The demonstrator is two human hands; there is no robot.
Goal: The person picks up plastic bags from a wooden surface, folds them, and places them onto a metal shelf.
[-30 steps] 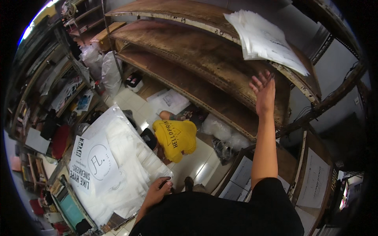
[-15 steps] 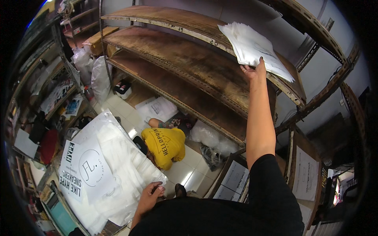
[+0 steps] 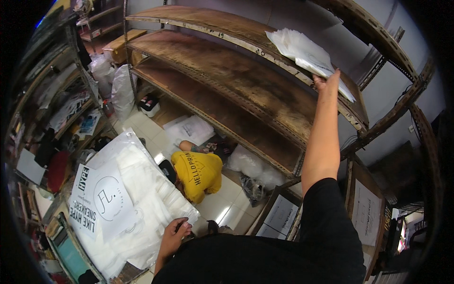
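A stack of white, printed plastic bags lies at the right end of the top wooden shelf. Its far-left end is fanned out, and its near edge runs along the shelf's front. My right hand, arm stretched out, grips that near edge, with the thumb up and the fingers partly hidden. Down at the lower middle, my left hand hangs loosely curled, thumb and fingers apart, with nothing seen in it. It is beside the corner of a large pile of white plastic bags, topped by printed sheets.
A person in a yellow shirt crouches on the tiled floor below the shelves. Clear bundled plastic lies beside them. Boxes with printed fronts stand at lower right. Metal rack posts rise by the stack; cluttered shelving lines the left.
My right hand has slid rightward along the stack's near edge. The stack sits slightly farther right and looks flatter. My left hand has shifted slightly, its fingers more curled.
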